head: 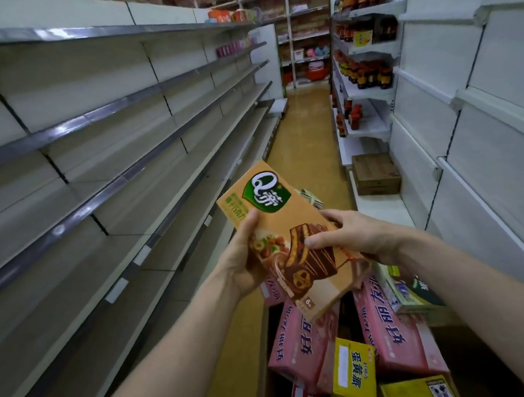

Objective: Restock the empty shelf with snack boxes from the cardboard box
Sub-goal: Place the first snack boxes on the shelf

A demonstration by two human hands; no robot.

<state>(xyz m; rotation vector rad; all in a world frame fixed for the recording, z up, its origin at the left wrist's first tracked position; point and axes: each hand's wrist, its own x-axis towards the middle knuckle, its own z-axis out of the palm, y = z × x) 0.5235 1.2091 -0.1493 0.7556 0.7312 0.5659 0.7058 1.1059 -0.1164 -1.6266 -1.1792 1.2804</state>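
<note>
Cardboard box (pixel 267 384) holds pink and yellow snack boxes (pixel 397 338).

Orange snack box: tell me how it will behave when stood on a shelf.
The orange snack box is probably stiff: its flat faces show no sag between the left hand and right hand. It seems light for its size, gripped only at its edges. Being flat and tall, it may tip if stood on end on the shelf.
</note>
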